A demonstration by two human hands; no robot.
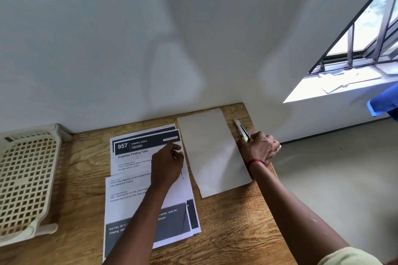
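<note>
Gripping the marker (pixel 242 131) near its yellow end, our right hand (pixel 259 149) sits at the right edge of the desk (pixel 232 228), not far from the far right corner. The fingers (pixel 273 143) are curled round the lower part of the marker, so only the white and black barrel shows above the fist. Its long axis runs from the hand up toward the wall, leaning a little to the left, almost parallel to the right side of the blank sheet (pixel 212 153). This sheet lies just left of the right hand, between both hands, with its long side pointing away from us.

Our left hand (pixel 167 164) rests on the printed sheets (pixel 137 178), at their right margin, very near the left side of the blank sheet. Its fingers are bent loosely and seem to pinch something thin and pale, but we cannot tell what it is. We judge that the right hand is the nearer one to the blank sheet's right side, and the marker tip is hidden inside the fist. A cream plastic basket (pixel 25 180) lies at the left edge of the desk, well apart from both hands.
</note>
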